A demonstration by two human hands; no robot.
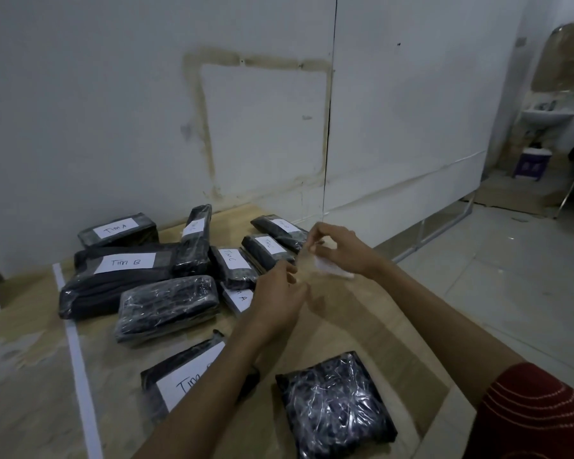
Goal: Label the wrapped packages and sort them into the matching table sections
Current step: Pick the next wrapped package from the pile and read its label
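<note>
Above the desk, your right hand pinches a white label and a clear strip; at its 7 o'clock, the fingers of your left hand pinch the strip's lower end.

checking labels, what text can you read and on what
"Tim A": back-left package
"Tim B": large package
"Tim C": middle-left package
"Tim C": middle-right package
"Tim", rest behind arm: nearest labelled package
"A", rest hidden: package beneath left hand
Too blurred: upright package, far package, paper slip in right hand

Black film-wrapped packages, clustered flat, most bearing handwritten labels
</note>
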